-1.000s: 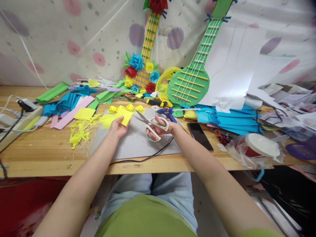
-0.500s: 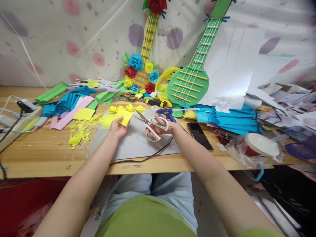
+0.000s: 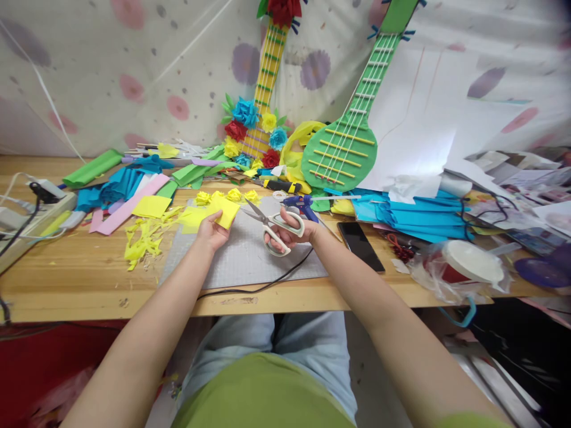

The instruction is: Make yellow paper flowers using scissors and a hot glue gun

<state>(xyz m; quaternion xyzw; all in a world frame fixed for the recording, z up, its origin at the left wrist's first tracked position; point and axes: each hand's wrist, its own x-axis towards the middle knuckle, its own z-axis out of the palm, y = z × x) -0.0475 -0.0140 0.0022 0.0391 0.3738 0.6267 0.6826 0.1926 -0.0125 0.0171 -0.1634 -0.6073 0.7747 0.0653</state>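
Note:
My left hand [image 3: 214,230] pinches a folded square of yellow crepe paper [image 3: 228,213] above the cutting mat [image 3: 236,267]. In my right hand [image 3: 288,232] is a pair of scissors [image 3: 269,224] with pale handles, my fingers through the loops. The blades stand apart and point left toward the yellow paper without touching it. Just behind my hands lie several small yellow paper flowers [image 3: 218,196]. More flat yellow paper [image 3: 191,219] rests on the mat at the left. A blue glue gun [image 3: 303,206] lies right behind the scissors.
Yellow scraps [image 3: 141,241] and blue, pink and green paper strips lie at left. A phone [image 3: 361,246] and a bagged cup [image 3: 466,264] stand right. A green paper instrument [image 3: 339,156] and a flowered yellow one [image 3: 267,77] lean behind. A black cord [image 3: 259,289] crosses the mat.

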